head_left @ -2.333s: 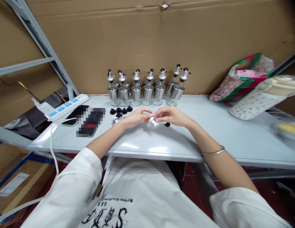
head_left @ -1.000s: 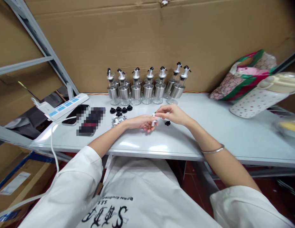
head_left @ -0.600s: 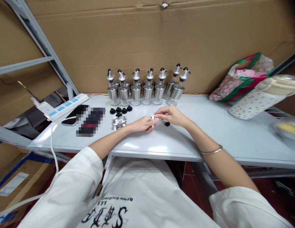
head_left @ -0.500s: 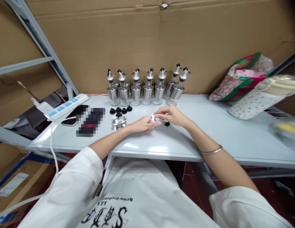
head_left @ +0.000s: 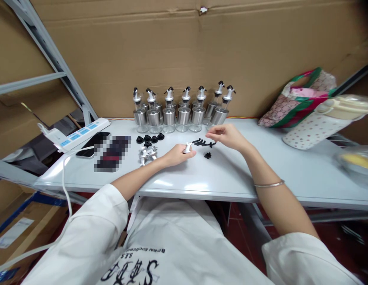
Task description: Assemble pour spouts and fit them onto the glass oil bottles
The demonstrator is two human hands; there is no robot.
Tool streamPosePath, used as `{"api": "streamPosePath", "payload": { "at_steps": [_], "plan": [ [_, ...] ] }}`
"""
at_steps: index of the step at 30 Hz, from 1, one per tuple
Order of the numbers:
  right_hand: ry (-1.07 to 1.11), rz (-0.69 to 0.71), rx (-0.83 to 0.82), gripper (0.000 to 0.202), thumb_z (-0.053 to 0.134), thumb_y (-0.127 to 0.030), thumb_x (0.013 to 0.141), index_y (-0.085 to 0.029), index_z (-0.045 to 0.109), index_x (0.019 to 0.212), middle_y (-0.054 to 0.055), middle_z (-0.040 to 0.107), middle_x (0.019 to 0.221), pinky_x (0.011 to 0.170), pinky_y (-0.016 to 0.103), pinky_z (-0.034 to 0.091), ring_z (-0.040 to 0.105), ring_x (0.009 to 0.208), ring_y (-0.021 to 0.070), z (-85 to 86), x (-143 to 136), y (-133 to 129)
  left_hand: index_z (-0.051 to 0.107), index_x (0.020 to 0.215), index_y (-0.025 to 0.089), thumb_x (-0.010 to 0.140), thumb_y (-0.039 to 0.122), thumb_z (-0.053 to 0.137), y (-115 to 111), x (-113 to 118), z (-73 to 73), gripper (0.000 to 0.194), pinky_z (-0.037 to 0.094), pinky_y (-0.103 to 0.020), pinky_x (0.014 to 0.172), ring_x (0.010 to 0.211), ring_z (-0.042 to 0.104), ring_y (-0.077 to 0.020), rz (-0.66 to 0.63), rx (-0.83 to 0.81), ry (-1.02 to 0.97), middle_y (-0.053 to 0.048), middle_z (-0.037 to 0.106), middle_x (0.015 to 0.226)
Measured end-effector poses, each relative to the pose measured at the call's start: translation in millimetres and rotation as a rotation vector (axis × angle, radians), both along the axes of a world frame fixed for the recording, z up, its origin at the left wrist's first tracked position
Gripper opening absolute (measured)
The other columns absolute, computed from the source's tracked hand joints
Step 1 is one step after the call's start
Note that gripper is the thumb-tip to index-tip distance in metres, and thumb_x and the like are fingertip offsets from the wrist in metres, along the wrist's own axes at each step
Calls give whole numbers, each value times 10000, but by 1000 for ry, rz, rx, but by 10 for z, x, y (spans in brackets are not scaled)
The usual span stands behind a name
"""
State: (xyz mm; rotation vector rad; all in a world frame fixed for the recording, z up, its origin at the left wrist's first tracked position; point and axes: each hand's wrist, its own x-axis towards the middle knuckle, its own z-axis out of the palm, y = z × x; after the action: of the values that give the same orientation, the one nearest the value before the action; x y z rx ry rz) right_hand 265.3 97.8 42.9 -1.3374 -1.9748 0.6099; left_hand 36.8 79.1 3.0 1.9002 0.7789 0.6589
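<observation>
My left hand (head_left: 176, 155) is closed around a white-and-silver pourer spout (head_left: 187, 148), held just above the table. My right hand (head_left: 227, 135) hovers to its right with fingers loosely curled and apart, and nothing shows between them. Below those fingertips lie several small black levers (head_left: 203, 143) in a row. A little nearer to me is a small cluster of black parts (head_left: 207, 155). Left of my left hand sit more silver spouts (head_left: 147, 154) in a heap, with several black stoppers (head_left: 147, 138) behind them.
Glass-and-steel oil bottles (head_left: 183, 116) with pourers line the back of the table (head_left: 261, 166). A power strip (head_left: 86, 132) and a phone (head_left: 96, 143) are at left. A patterned bag (head_left: 291, 105), a dotted flask (head_left: 311, 126) and a wrapped bowl (head_left: 357, 164) stand at right.
My right hand has left the spout and moved right and away from me, uncovering the black levers. The spout stays in my left hand, which has shifted slightly left.
</observation>
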Motion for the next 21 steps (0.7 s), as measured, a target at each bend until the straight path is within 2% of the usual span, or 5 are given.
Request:
{"api": "streamPosePath", "payload": {
  "at_steps": [3,6,17,21],
  "plan": [
    [-221,-102,17,234,658,-396,668,-179,644,583,19,587,544,603,307,359,500,551,159,-41,226,121,382,620,179,786,471,494,-2,-2,11,354,242,-238,558,536,265,-74,24,24,2,67,295,570],
    [-303,-128,-24,137,626,-307,655,-190,661,593,25,629,574,622,313,371,542,582,183,-79,334,182,366,610,183,770,471,489,-18,1,18,352,225,-244,554,541,247,-76,29,36,17,64,276,571],
    [-346,-78,-54,156,594,-263,675,-172,720,658,47,691,636,659,308,431,593,611,187,-117,199,172,314,591,191,748,487,486,-25,6,25,377,202,-252,540,540,227,-73,11,31,61,63,256,569],
    [-283,39,-159,223,623,-327,674,-150,746,730,56,723,711,653,285,449,604,659,186,-51,167,109,328,588,187,742,475,491,-26,10,21,365,208,-248,542,544,238,-74,3,17,65,63,262,568]
  ]
}}
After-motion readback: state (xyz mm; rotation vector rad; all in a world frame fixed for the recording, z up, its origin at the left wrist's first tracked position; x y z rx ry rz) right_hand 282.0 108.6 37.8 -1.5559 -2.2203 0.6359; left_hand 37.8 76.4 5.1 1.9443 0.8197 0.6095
